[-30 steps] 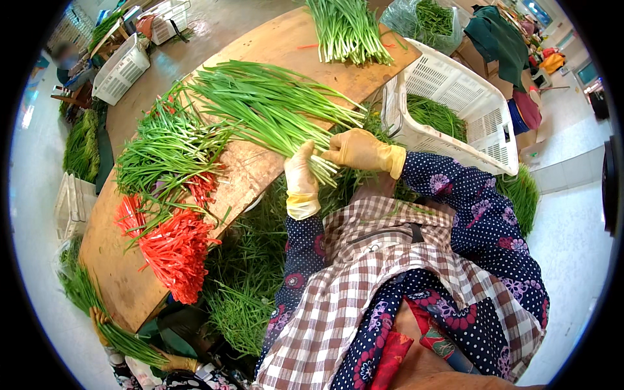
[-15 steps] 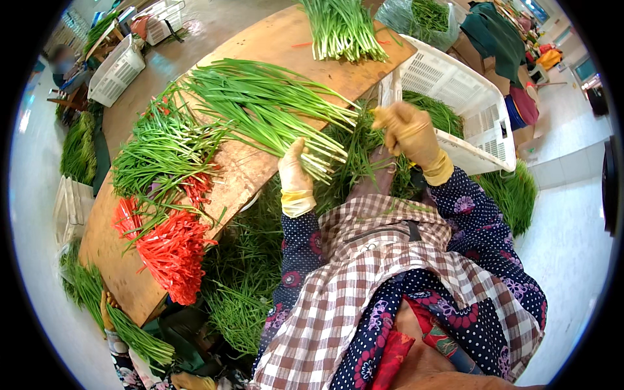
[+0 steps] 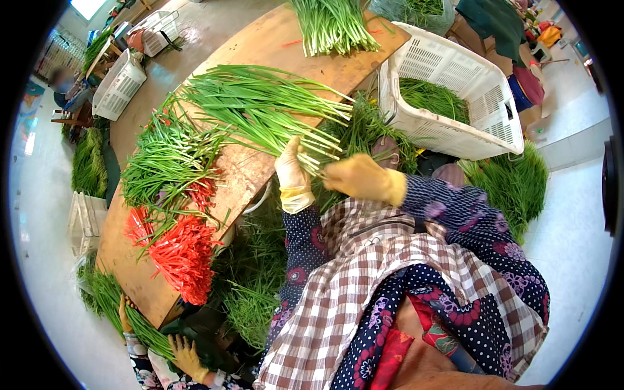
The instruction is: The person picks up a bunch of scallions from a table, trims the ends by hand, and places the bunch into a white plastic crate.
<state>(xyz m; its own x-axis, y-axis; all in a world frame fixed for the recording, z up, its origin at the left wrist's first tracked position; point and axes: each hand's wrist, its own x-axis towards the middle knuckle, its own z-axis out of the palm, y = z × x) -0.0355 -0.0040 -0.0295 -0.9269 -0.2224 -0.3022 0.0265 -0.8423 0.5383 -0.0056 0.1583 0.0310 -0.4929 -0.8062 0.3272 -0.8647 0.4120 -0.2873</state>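
Note:
My left hand (image 3: 292, 174), in a pale yellow rubber glove, grips the stem end of a loose bunch of garlic chives (image 3: 250, 97). The green leaves stretch far left across the wooden table (image 3: 260, 49), while the pale stem ends point right over its edge. My right hand (image 3: 363, 179), gloved alike, is beside those stem ends; motion smears its fingers, so I cannot tell whether they hold a stem. Left of the bunch lie a smaller heap of trimmed-looking greens (image 3: 172, 159) and a pile of red ties (image 3: 182, 257).
A white plastic crate (image 3: 448, 127) with greens stands at the right. Another chive bunch (image 3: 335, 29) lies at the table's far end. Loose greens (image 3: 250, 260) cover the floor beneath the table. At lower left, a co-worker's gloved hand (image 3: 187, 357) is near more chives.
My right hand has swung left and toward me, from beyond the stem ends to beside them. My left hand keeps its hold. The co-worker's hand has come up into clearer view, fingers spread.

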